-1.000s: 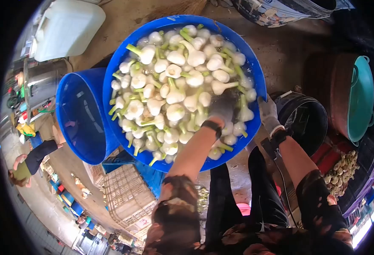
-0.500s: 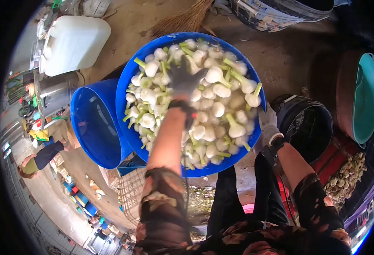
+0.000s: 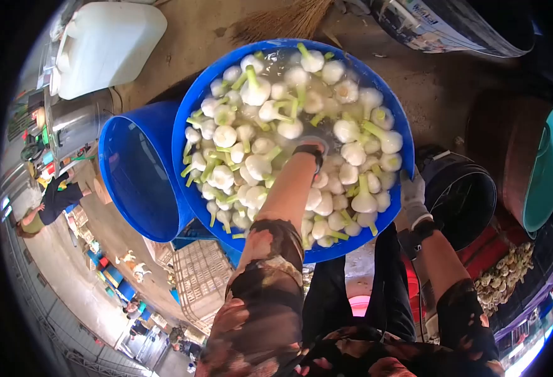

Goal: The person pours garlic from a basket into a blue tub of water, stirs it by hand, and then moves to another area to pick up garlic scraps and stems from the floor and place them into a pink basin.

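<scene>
Garlic bulbs (image 3: pixel 255 92) with short green stems float in cloudy water inside a round blue tub (image 3: pixel 185 135). My left hand (image 3: pixel 317 146) is plunged in among the bulbs near the tub's middle; the water hides its fingers, and a dark band circles the wrist just above the surface. At the tub's right edge, my right hand (image 3: pixel 413 191), in a pale glove, is closed on the rim, with a dark watch on that wrist.
A second blue barrel (image 3: pixel 141 176) stands at the left, below a white jerrycan (image 3: pixel 114 47). To the right are a black bucket (image 3: pixel 460 204) and a teal basin (image 3: pixel 547 169). A straw broom (image 3: pixel 282 20) lies behind. A person (image 3: pixel 53 204) is far left.
My left hand has gone from spread over the bulbs down into the water, towards the right. Bulbs have shifted, baring water at the back. My right hand stays at the rim.
</scene>
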Demonstrator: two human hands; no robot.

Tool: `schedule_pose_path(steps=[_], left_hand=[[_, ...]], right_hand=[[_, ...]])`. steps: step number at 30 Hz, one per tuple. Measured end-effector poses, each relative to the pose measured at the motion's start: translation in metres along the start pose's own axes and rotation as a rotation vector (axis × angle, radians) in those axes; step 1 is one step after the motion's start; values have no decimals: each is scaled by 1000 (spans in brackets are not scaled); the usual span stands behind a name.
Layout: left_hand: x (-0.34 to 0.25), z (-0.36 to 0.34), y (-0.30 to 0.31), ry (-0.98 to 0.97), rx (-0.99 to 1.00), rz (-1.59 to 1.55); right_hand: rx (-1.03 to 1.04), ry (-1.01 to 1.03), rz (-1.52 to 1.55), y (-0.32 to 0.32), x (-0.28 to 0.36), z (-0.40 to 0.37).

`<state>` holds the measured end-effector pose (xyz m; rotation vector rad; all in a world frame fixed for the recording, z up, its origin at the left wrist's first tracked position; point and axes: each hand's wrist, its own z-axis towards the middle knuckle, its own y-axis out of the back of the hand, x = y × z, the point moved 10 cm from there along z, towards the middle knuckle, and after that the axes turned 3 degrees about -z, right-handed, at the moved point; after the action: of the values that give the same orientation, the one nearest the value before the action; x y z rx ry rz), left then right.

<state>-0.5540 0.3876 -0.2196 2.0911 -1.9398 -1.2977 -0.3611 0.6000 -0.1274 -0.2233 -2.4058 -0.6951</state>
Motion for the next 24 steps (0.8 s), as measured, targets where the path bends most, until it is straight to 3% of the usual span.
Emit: schedule_pose_path(steps=[3,4,5,7,9,11,14,17,19,21,23,24], left_hand=[[-46,-29,8,100,274,-9],[-79,-64,41,123,321,21],[-93,-78,58,-113,143,-131],[-107,-126,114,-270,-151,-238],[-91,-159,196,-205,-567,-155],[-48,-163,254,31,-867,450],[-4,-132,224,443,-611,637],[33,-87,193,455,-401,724],[91,-34,157,307,60,318],[99,-29,139,271,126,288],[43,-98,150,213,-2,370],[33,-137,142,54,-220,350]], right_hand=[[17,-65,95,-1,21,-13],[28,-18,-78,2,14,-6],[22,-28,-88,0,22,-7],[-5,-65,-119,5,33,-17],[-18,-35,-157,6,32,-17],[-24,-13,-139,5,23,-9],[-22,2,-41,2,18,-2],[-16,-40,79,-5,5,-9],[15,-94,219,-7,2,-3],[-9,-3,-135,3,-3,5],[9,-9,-95,3,8,1],[12,-10,-109,2,11,1]])
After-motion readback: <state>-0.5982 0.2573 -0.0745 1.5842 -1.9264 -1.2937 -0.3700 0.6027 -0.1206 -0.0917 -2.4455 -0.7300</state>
